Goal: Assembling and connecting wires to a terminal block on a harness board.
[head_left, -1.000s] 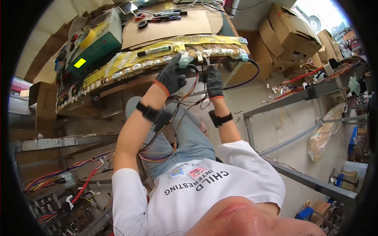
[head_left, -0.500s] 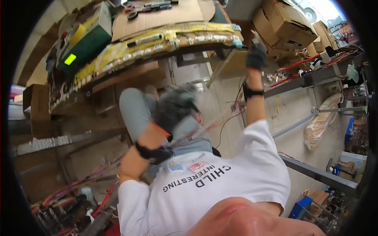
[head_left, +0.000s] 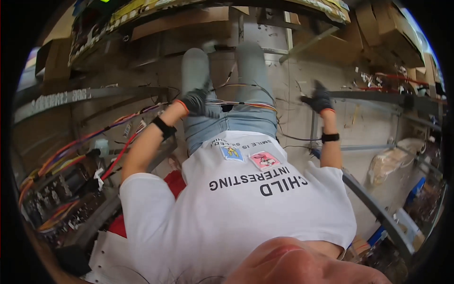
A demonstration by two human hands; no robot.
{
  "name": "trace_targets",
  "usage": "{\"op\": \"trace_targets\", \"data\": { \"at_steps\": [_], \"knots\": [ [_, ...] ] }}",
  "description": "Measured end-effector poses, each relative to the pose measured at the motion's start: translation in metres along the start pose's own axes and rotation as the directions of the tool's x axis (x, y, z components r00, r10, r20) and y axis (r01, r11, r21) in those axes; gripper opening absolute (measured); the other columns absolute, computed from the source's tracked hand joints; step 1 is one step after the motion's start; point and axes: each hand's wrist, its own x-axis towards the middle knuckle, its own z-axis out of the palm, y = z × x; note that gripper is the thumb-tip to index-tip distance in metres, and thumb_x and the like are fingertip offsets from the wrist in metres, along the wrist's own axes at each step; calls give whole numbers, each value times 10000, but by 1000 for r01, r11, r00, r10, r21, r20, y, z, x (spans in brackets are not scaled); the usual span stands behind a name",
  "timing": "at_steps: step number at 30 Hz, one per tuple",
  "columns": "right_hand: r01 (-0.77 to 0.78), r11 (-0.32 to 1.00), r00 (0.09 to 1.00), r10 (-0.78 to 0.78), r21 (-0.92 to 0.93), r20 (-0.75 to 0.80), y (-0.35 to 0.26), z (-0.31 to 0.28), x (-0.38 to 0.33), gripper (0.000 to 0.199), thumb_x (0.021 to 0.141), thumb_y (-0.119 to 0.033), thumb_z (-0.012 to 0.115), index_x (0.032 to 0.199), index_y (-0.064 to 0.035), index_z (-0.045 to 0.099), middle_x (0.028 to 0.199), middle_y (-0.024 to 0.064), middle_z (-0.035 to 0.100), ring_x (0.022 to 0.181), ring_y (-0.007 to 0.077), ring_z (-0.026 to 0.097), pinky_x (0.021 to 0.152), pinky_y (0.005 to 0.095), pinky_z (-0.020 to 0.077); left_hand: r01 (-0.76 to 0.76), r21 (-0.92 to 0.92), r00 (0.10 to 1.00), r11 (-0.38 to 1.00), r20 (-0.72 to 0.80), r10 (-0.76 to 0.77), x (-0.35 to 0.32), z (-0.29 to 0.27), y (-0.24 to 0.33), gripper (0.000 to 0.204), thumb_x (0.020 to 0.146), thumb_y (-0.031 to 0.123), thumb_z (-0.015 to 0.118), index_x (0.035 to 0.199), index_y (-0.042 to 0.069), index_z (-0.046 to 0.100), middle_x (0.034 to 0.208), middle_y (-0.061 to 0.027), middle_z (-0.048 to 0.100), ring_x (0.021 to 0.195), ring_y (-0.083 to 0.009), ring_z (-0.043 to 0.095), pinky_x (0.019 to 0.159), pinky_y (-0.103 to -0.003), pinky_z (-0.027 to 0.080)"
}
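Note:
My left hand (head_left: 196, 100), in a dark glove with an orange cuff, is closed around a multicoloured wire harness (head_left: 242, 103) above my lap. The harness stretches over my thighs to the right and also trails off to the left. Its fingers are somewhat blurred. Out to the right, past my knee, my right hand (head_left: 319, 99) wears a matching glove. Its thumb sticks out apart from the fingers, and no held object shows. Loose dark wire ends hang between my right hand and my legs.
A workbench edge (head_left: 283, 8) runs across the top. Metal frame rails (head_left: 90, 97) flank me, with coloured wires (head_left: 80, 142) draped at the left. Cardboard boxes (head_left: 390, 35) stand at the far right. A coiled pale bundle (head_left: 390, 158) lies on the right.
My right hand has come down from beside the workbench to the right of my legs. My left hand has settled over my lap. The view has tilted down, and the harness now shows across my thighs.

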Motion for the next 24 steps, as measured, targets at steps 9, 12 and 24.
{"op": "trace_targets", "data": {
  "at_steps": [9, 12, 24],
  "knots": [
    [195, 787, 891, -392, 585, 229, -125, -18, 6, 844, 749, -397, 690, 1413, -103, 261, 1305, 182, 476, 1267, 261, 389, 1035, 345, 318, -187, -300, 815, 935, 484, 318, 66, -84, 81, 357, 803, 361, 642, 1031, 87, 626, 909, -177, 638, 839, -316, 611, 729, -379, 456],
    [-343, 660, 929, 131, 668, 347, 10, -25, -24, 573, 830, -362, 627, 1301, -87, 454, 1163, 81, 608, 1084, 241, 560, 899, 324, 446, -367, -297, 792, 882, 397, 464, 65, -183, 142, 383, 829, 365, 610, 1012, 30, 634, 943, -192, 635, 879, -338, 604, 761, -363, 469],
    [34, 177, 990, 128, 984, -57, -30, -134, -147, 321, 856, -223, 593, 1070, 16, 580, 951, 82, 630, 786, 144, 596, 689, 228, 470, -746, -148, 641, 649, 103, 761, 221, -365, 328, 262, 853, 237, 588, 1042, 61, 629, 954, -126, 631, 867, -229, 579, 762, -302, 469]
  ]
}}
